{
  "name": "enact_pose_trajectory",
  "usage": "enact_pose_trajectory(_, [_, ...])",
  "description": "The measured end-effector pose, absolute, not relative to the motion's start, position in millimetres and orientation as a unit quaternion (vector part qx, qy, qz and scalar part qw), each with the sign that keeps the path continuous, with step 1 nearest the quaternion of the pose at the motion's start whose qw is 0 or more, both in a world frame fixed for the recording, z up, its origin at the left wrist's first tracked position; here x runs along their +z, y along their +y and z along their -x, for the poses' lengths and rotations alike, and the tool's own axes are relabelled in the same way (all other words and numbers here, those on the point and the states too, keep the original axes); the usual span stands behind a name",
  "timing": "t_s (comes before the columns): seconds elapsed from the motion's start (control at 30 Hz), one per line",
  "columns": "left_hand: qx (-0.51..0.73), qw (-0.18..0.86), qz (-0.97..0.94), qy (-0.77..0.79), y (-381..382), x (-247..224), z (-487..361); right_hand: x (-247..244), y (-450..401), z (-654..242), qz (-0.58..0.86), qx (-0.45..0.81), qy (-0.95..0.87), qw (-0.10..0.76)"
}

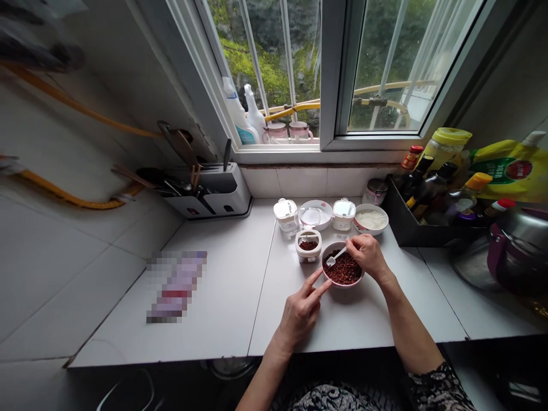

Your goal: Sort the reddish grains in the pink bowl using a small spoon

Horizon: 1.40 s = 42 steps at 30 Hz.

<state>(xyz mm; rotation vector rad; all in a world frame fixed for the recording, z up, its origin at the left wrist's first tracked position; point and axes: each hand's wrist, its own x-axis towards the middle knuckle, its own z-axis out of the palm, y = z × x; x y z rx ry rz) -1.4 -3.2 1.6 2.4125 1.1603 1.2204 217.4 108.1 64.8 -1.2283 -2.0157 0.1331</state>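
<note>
While R hand (370, 256) pinches white spoon (331, 261), handle slanting down-left into dark-red spice flakes (346, 271) in pink bowl (343, 285), L hand (300, 313) has 2 fingers spread vs its near-L rim.

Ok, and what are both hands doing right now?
Left hand: open, two fingers against the bowl.
Right hand: closed, holding the white spoon over it.

Head camera looking from wearer's head, facing forward and down over counter (222, 285) to window (265, 51). Lens sitting near, catching wearer's sleeve (440, 388) at bottom, left hand (299, 314) and right hand (368, 257) showing below mid-height. Wide view taking in tiled wall (47, 251) on left.
</note>
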Motion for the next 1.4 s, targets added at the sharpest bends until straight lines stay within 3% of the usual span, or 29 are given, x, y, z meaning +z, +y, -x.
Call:
enact_pose_trajectory(0.7, [0.411, 0.099, -0.815, 0.396, -2, -1, 0, 69, 108, -218, 0.535, 0.281, -0.661, 0.444])
enact_pose_trajectory(0.8, [0.413, 0.100, -0.814, 0.397, -2, -1, 0, 75, 110, -211, 0.542, 0.250, -0.643, 0.479])
enact_pose_trajectory(0.93, [0.406, 0.104, -0.815, 0.400, -2, -3, 0, 88, 108, -192, 0.519, 0.080, -0.678, 0.515])
enact_pose_trajectory(1.1, [0.409, 0.101, -0.814, 0.399, -2, -3, -1, 92, 100, -168, 0.428, -0.097, -0.770, 0.464])
enact_pose_trajectory(1.4, [0.403, 0.099, -0.816, 0.403, -1, -1, -1, 83, 105, -209, 0.468, -0.044, -0.729, 0.498])
